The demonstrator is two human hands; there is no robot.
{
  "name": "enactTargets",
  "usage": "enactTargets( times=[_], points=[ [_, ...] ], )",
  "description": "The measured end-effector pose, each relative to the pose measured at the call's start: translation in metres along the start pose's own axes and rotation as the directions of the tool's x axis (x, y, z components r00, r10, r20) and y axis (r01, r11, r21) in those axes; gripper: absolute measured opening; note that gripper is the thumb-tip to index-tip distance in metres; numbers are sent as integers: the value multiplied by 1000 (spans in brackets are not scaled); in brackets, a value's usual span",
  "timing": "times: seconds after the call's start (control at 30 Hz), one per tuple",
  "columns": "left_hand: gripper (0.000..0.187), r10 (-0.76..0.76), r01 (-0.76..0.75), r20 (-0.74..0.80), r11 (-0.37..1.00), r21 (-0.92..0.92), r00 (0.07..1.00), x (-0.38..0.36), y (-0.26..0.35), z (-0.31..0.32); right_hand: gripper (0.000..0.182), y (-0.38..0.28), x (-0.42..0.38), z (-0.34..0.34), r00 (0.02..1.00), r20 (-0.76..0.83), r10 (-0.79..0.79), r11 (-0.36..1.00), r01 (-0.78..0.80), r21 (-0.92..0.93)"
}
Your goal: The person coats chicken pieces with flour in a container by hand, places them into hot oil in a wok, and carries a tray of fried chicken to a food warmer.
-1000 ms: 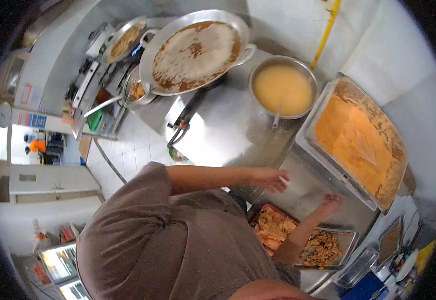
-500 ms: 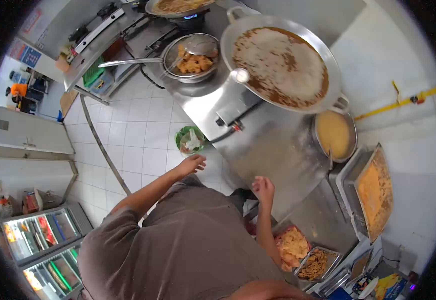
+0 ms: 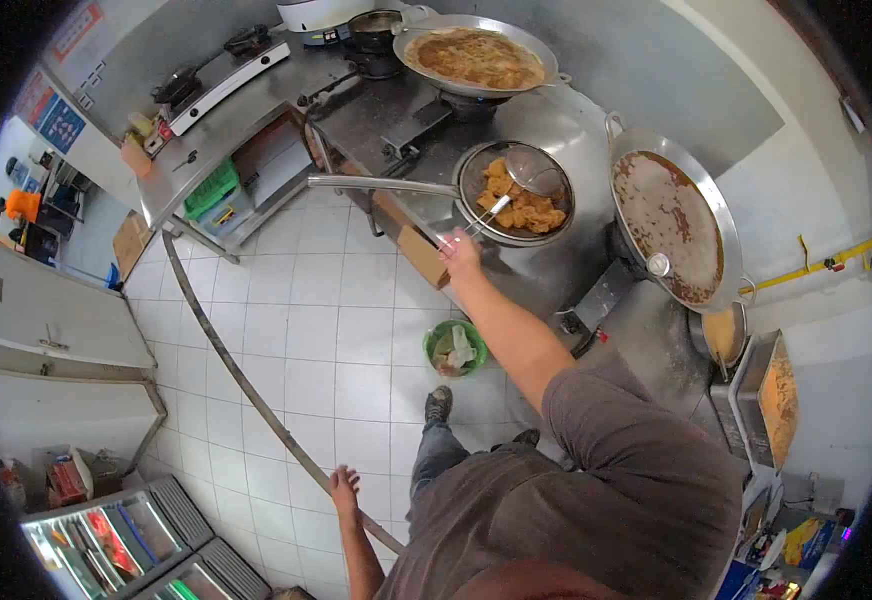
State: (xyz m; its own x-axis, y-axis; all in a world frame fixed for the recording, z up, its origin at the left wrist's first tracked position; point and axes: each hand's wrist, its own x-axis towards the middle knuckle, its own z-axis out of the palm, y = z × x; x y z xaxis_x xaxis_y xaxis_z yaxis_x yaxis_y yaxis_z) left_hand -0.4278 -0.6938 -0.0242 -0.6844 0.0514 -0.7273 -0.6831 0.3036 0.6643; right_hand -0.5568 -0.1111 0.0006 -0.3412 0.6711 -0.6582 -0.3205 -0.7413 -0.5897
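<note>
My right hand reaches forward and closes on the thin wire handle of a mesh skimmer. The skimmer's bowl rests over fried golden pieces in a large long-handled strainer. Beneath it is a round metal bowl, mostly hidden. The strainer's handle sticks out to the left, past the counter edge. Low at the left, my left hand hangs over the floor with its fingers apart, holding nothing.
A wok of foamy brown oil stands at the right, and another bubbling wok at the back. A green-lined bin sits by the steel counter. A dark hose crosses the tiled floor.
I have turned and moved left along the counter. My right hand has gone from above the counter to the skimmer's handle, while my left hand has dropped lower at my side.
</note>
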Motion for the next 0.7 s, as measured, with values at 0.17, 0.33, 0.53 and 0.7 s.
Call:
enactTargets(
  times=[0.17,0.33,0.53,0.7],
  points=[
    [44,-103,98,-58,991,-89,993,10,-15,-28,23,-8,8,-21,278,-214,-936,333,513,-791],
    [41,23,-23,211,1000,-4,977,24,54,30,30,-110,-44,-127,535,63,-842,237,472,-849],
    [40,144,-229,425,961,156,894,54,134,118,24,-218,-211,-186,632,235,-739,317,633,-706],
    [46,151,-356,554,891,283,819,48,180,182,30,-330,-289,-255,648,135,-750,361,572,-737]
  ],
)
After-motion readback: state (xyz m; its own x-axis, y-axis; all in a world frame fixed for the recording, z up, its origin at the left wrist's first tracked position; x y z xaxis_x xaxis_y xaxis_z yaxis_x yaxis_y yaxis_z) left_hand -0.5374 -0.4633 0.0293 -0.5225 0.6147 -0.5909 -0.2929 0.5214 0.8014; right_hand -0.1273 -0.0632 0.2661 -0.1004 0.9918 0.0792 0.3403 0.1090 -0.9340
